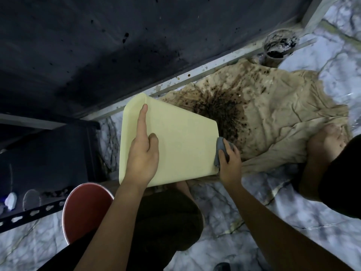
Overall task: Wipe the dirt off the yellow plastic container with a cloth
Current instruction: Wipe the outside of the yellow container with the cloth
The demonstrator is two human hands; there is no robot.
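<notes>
The pale yellow plastic container [181,141] lies tipped on its side in the middle of the view, one broad face turned up. That face looks free of dirt. My left hand [143,153] rests flat on it, index finger stretched toward the far corner, steadying it. My right hand [229,161] presses a small grey cloth [220,149] against the container's right edge. The side under the cloth is hidden.
A beige sheet [277,122] with a dark brown stain [220,112] lies under and beyond the container. A dirty cup [277,47] of dark sludge stands at the far right. A red stool [86,210] sits near left. My bare foot [326,141] rests on the sheet.
</notes>
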